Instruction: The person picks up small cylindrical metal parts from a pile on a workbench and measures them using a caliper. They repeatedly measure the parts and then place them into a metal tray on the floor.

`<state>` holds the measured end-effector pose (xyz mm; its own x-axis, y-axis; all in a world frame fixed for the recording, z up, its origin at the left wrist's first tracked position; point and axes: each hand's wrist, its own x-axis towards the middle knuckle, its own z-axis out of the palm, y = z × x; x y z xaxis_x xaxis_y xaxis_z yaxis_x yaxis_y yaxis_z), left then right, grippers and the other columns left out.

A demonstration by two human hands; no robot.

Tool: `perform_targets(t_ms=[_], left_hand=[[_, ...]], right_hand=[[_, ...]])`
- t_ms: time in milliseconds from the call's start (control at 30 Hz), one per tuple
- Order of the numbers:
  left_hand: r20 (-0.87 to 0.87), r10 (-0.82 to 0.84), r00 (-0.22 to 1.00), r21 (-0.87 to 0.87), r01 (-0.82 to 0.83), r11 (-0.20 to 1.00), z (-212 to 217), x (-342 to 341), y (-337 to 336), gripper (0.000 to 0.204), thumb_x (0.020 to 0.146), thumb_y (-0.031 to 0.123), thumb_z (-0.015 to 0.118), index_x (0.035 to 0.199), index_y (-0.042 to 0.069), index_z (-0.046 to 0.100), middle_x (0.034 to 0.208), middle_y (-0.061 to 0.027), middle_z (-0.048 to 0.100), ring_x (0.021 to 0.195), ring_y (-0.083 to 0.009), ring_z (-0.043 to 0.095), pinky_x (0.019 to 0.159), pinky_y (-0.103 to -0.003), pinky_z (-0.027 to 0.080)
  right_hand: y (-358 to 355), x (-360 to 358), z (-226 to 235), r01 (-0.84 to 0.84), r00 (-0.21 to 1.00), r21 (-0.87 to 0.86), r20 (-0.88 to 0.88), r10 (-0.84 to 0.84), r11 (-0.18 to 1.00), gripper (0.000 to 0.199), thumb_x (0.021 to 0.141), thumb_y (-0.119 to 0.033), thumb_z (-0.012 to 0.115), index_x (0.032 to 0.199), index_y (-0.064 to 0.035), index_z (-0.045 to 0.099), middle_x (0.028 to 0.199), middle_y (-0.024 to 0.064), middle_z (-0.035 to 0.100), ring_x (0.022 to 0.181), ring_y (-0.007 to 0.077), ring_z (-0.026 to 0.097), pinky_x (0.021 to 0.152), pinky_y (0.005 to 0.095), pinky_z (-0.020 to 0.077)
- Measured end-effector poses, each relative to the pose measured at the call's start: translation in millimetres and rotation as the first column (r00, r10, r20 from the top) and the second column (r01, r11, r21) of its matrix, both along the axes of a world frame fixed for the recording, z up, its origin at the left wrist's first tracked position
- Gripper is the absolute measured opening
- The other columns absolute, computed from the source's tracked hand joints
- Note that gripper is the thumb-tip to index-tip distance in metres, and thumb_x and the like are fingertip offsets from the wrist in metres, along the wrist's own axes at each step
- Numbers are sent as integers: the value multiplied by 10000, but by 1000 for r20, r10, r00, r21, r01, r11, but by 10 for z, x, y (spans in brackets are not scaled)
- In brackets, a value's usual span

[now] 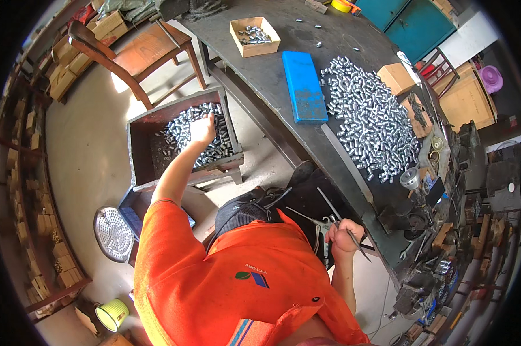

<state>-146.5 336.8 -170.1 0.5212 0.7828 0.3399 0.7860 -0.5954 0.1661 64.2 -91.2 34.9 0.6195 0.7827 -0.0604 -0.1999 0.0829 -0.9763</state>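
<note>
My left hand [203, 129] reaches into a dark open-topped bin [147, 180] and rests on a heap of small silvery metal cylinders [180, 125]. Its fingers look curled together; whatever may be between them is too small to make out. Close to my body on the right, my right hand [345, 235] is closed around a long, thin, dark file [328, 202] with tapering ends, held at a slant. Beside that hand is a metal tool with a thin nozzle [306, 215], partly hidden.
A dark workbench [255, 72] carries a blue box [304, 86], a large pile of metal cylinders [373, 118] and a small wooden box [268, 47]. A wooden chair [148, 52] stands beyond the bin. Lower left are a perforated round seat [113, 234] and a yellow-green basket [112, 315].
</note>
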Motion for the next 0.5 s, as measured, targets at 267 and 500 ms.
perform_targets(t_ms=[267,500], left_hand=[[-29,33,999,-206,-39,978,385,-15,-20,265,758,191,631,991,74,584,864,-153,636,800,-329,629,676,-431,499],[786,133,604,-548,579,604,1686,216,-774,203,812,3,634,999,-35,565,833,-102,655,688,-145,634,635,-260,502]], right_hand=[[-42,-62,-14,55,996,-72,76,-50,996,219,646,83,322,492,-63,272,469,41,349,393,116,334,362,269,355],[-46,-13,-43,-25,985,-57,167,34,998,214,650,45,410,492,-54,303,484,61,406,393,122,384,367,272,375]])
